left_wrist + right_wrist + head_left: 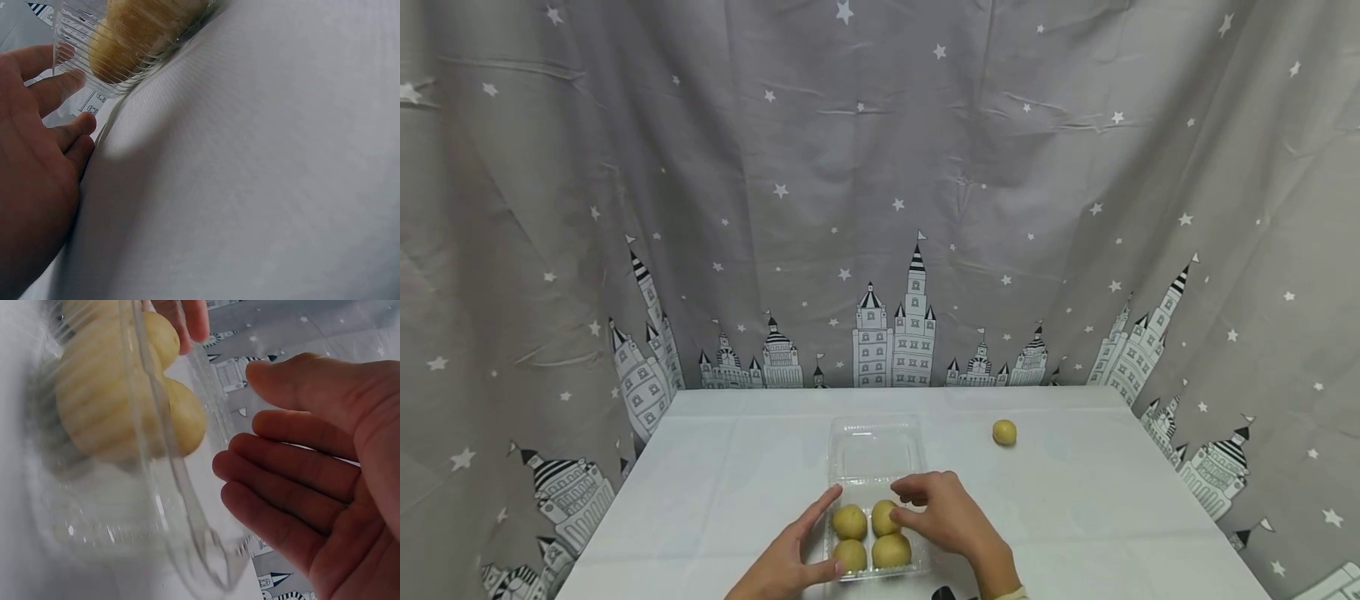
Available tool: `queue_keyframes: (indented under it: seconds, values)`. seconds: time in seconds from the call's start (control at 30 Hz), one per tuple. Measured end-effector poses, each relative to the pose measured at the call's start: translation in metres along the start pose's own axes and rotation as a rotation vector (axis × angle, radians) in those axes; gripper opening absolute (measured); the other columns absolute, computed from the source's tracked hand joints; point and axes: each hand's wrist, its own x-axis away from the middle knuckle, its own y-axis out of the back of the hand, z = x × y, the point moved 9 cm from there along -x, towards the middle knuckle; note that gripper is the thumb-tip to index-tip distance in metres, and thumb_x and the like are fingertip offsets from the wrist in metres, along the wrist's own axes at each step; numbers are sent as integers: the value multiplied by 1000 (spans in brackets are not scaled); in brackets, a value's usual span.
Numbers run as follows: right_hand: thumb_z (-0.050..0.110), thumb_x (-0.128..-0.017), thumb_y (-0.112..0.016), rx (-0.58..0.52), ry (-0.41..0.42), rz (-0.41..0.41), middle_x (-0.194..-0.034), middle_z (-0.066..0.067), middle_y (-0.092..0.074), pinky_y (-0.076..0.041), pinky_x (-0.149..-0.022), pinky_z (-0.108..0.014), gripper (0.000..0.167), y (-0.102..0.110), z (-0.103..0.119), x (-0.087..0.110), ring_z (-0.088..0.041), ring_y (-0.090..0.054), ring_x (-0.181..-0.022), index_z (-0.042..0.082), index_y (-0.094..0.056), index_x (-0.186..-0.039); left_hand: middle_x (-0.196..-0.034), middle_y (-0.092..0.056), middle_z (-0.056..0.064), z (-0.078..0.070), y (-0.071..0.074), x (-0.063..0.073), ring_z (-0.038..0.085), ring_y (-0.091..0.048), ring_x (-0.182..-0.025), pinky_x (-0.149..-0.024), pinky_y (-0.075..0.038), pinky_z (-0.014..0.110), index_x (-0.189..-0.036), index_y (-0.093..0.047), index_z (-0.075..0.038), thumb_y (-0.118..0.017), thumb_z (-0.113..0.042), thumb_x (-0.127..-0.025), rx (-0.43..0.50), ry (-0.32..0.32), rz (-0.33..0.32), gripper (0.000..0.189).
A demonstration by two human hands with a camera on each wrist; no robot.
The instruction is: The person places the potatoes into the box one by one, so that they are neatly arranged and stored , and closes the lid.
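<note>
Head view: hands (pixel 792 552) (pixel 947 512) flank container (pixel 863 490), well inside table side edges (pixel 1191 500).

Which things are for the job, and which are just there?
Looks like the job:
clear plastic clamshell box, open
four round yellow fruits inside
perhaps the lone yellow fruit

Just there:
black object, partly cut off
white tablecloth
castle-and-star curtain

Readable text, labels, brands, numbers: none in head or either wrist view. Grey fabric curtain (pixel 880 150) bears printed pictures only, white stars (pixel 844 12) and black-and-white castle towers (pixel 914 342); no lettering made out. Clear plastic hinged box (pixel 880 456): no legible mark. Round yellow fruit-like pieces (pixel 850 522): likewise.
</note>
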Motion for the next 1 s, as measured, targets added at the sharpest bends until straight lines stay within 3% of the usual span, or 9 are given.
queue_keyframes:
  seconds: [0.27, 0.63, 1.0]
  values:
    - [29, -96, -84, -44, 64, -59, -123, -14, -82, -67, -95, -39, 42, 16, -5, 8, -30, -82, -107, 2, -79, -127, -180, -29, 15, -2, -2, 2, 53, -20, -166, -126, -16, 84, -173, -35, -20, -86, -34, -93, -3, 9, -19, 96]
    - [36, -95, -86, -111, -19, -49, -131, -16, -79, -64, -102, -46, 52, 37, -23, 23, -33, -79, -116, 2, -77, -132, -181, -30, 13, -2, -6, 4, 53, -20, -167, -126, -15, 84, -173, -35, -19, -86, -34, -93, -9, 3, -15, 96]
    - [36, -92, -90, -114, -64, -102, -131, -15, -79, -65, -102, -40, 49, 60, -40, 39, -31, -79, -117, 8, -78, -131, -180, -31, 12, -6, -9, 8, 53, -20, -166, -126, -16, 84, -173, -36, -18, -85, -35, -93, -22, 13, -30, 95]
